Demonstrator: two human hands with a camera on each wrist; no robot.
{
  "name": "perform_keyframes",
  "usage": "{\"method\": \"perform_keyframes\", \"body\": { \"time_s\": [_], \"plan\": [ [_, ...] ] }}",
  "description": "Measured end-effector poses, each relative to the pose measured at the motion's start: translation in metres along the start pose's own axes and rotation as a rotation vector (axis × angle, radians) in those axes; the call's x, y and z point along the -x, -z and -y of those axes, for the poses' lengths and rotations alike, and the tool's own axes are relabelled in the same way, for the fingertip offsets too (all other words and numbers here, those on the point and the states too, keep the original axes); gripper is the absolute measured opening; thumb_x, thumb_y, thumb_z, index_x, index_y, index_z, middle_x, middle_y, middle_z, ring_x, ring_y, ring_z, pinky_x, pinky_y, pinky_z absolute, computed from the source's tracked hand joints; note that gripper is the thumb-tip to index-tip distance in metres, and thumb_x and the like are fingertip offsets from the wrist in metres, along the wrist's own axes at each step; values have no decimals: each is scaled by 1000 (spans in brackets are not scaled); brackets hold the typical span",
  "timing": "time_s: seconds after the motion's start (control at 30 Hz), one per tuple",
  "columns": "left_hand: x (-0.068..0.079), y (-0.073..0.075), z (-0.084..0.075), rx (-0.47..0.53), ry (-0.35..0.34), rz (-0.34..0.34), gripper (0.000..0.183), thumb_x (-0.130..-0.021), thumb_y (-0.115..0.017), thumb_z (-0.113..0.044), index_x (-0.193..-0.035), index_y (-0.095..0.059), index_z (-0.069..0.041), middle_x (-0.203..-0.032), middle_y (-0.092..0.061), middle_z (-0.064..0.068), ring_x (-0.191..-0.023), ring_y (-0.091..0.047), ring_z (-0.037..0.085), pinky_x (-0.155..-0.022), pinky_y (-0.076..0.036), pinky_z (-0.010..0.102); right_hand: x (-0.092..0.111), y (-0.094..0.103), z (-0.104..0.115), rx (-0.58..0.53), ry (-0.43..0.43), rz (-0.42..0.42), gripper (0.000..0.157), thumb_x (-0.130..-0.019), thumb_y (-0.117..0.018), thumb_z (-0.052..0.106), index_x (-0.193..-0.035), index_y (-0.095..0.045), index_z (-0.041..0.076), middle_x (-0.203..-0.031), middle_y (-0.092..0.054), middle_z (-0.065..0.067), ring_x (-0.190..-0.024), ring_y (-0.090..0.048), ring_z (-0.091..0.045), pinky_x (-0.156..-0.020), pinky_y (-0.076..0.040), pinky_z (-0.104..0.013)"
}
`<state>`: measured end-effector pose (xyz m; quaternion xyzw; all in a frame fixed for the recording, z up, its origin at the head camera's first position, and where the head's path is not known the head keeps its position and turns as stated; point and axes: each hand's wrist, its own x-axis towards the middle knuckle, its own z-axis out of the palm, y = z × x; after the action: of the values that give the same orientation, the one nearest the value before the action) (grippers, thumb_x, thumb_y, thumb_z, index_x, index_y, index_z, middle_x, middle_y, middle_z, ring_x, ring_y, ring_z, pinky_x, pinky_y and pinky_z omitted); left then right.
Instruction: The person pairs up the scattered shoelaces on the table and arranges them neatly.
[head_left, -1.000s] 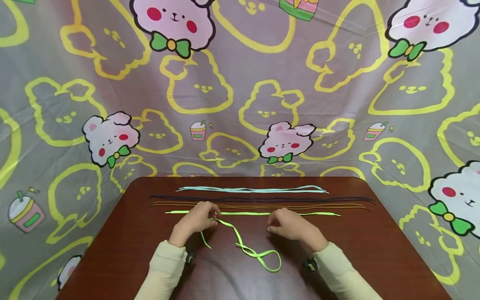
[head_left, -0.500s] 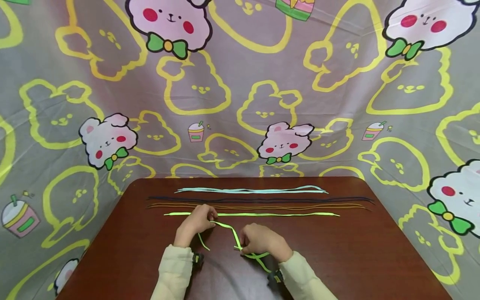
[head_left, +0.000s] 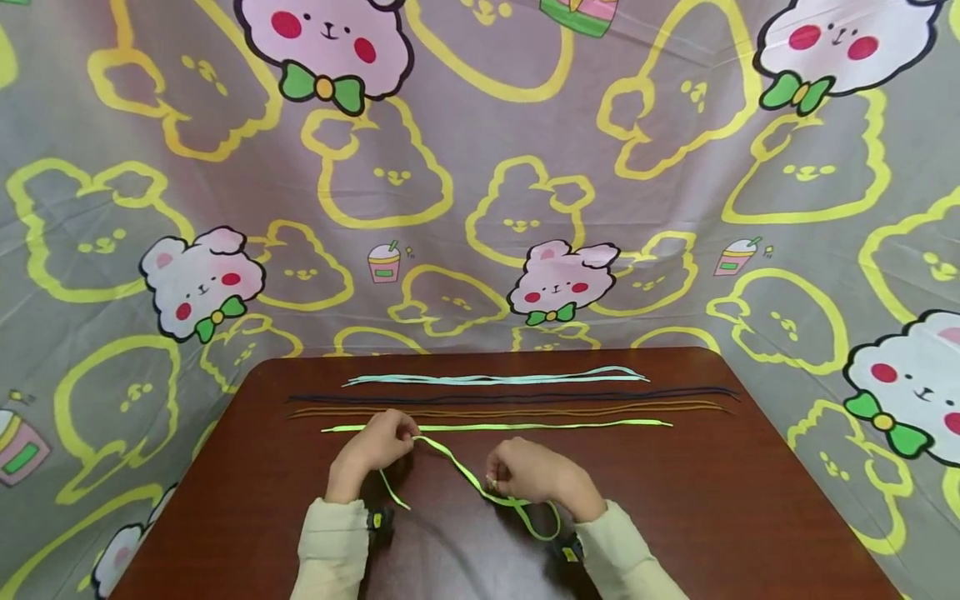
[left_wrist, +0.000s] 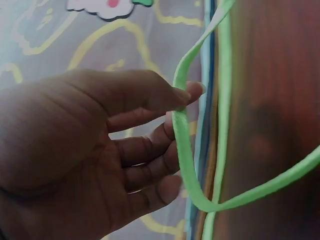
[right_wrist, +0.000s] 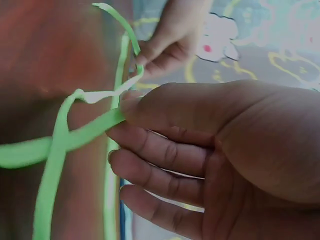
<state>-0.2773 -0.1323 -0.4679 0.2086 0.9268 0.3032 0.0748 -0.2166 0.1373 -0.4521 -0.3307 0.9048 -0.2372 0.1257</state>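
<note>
A neon green shoelace hangs between both hands over the brown table. My left hand pinches it between thumb and fingertips, and a short tail drops below. In the left wrist view, the flat lace runs past the thumb tip. My right hand pinches the lace close to its other end; in the right wrist view, thumb and index finger hold that part of the lace. A loop of it hangs below the right hand and crosses itself. The very tip is hidden by the right fingers.
Behind the hands a second neon green shoelace lies straight across the table. Beyond it lie brown laces, dark navy laces and light blue laces in rows. A patterned curtain surrounds the table.
My right hand has come left and down to the loose green lace, taken hold near its end and lifted it slightly. The left hand keeps its pinch and has shifted a little left.
</note>
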Motion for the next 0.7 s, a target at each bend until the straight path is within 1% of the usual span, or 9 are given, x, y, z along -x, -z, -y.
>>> {"method": "perform_keyframes", "body": {
  "time_s": [0.07,0.17,0.23,0.33,0.43,0.47,0.57,0.7],
  "plan": [
    [2,7,-3,-6,-4,-13,13,-87,-59,-4,-95,-69,-5,-82,-61,-1,-67,-49,10,-62,-42,28,4,8,0,-5,9,-42,14,-85,-62,6,-74,-61,15,-65,-51,13,-57,-43,1,-54,-39,-18],
    [4,17,-7,-1,-35,-33,12,-90,-59,-9,-95,-69,-6,-82,-62,-2,-67,-50,11,-62,-43,29,11,18,-1,-43,2,-82,14,-84,-61,6,-75,-60,15,-63,-48,13,-57,-41,0,-53,-37,-18],
    [6,23,-9,12,-48,-54,12,-91,-59,-12,-94,-69,-7,-84,-64,-1,-71,-54,12,-64,-44,30,16,25,-1,-72,-6,-99,14,-84,-61,5,-76,-60,16,-62,-47,12,-56,-40,0,-52,-36,-19],
    [10,32,-9,31,-42,-90,11,-92,-59,-13,-95,-69,-9,-86,-65,-1,-74,-56,13,-65,-44,31,22,34,-5,-78,-17,-127,14,-83,-61,4,-81,-63,17,-60,-49,13,-54,-39,0,-51,-36,-19],
    [15,41,-6,61,-31,-107,13,-93,-57,-12,-97,-69,-9,-84,-65,2,-64,-53,14,-58,-43,29,28,42,-12,-62,-38,-161,16,-83,-61,3,-84,-65,19,-59,-51,11,-52,-39,0,-50,-36,-20],
    [16,44,-5,72,-20,-110,13,-93,-57,-13,-98,-69,-9,-82,-64,1,-58,-49,13,-54,-41,29,30,45,-15,-53,-47,-176,17,-83,-61,3,-84,-66,19,-60,-53,11,-52,-39,0,-50,-36,-20],
    [20,51,-1,98,-13,-134,15,-94,-56,-13,-100,-69,-9,-85,-65,1,-57,-47,12,-54,-40,28,36,53,-23,-67,-88,-207,16,-84,-61,5,-82,-65,20,-64,-57,8,-53,-42,-2,-50,-39,-22],
    [23,59,6,122,-12,-188,17,-94,-55,-14,-103,-69,-8,-90,-66,2,-68,-54,16,-59,-42,29,43,63,-33,-108,-134,-248,15,-85,-64,6,-81,-66,20,-73,-63,6,-60,-52,-6,-55,-45,-24]
  ]
}}
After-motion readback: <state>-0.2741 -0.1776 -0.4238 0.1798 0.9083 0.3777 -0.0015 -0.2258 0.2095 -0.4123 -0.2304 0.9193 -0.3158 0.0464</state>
